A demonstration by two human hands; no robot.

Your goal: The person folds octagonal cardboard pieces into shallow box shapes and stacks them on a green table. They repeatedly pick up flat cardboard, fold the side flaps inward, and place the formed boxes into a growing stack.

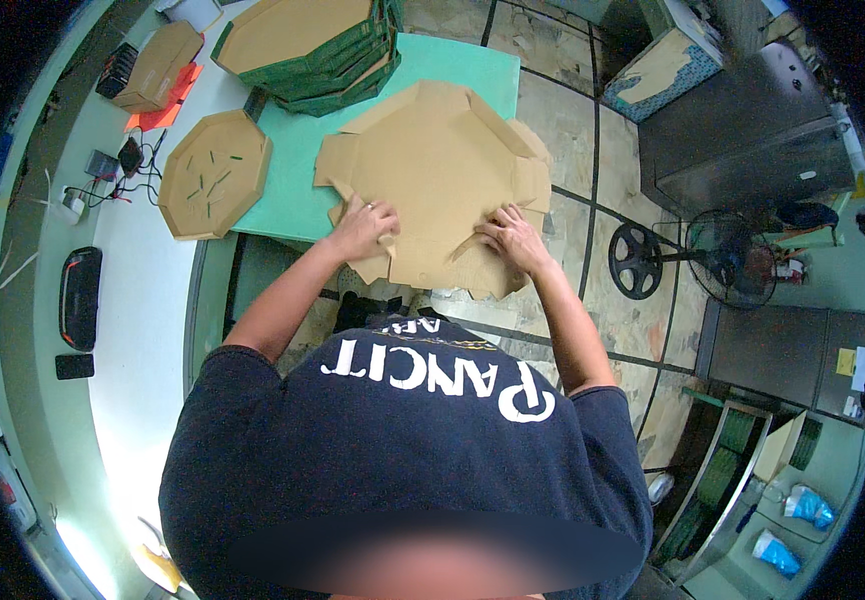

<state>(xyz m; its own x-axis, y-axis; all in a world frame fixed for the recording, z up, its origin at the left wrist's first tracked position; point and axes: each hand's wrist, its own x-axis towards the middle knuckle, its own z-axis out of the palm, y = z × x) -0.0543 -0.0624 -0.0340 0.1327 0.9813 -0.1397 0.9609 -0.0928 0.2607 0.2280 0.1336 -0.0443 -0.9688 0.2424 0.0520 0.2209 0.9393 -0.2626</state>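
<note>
A partly folded brown cardboard box (433, 165) with many sides lies on the green table (288, 200), its near edge jutting over the table's front toward my body. Some far side walls stand raised; flaps on the left, right and near sides spread outward. With fingers curled, my left hand (363, 230) grips a flap at the near left corner. My right hand (513, 238) pinches the folded edge at the near right corner, its fingertips partly hidden by the cardboard. A ring shows on a left finger.
Stacked octagonal trays (323, 60) with green outer sides stand at the far left. Nearer, a tray (215, 175) holds several small green strips. A black fan (718, 260) stands on the tiled floor at right. Cables (128, 175) and a small brown carton (158, 68) lie on the white counter.
</note>
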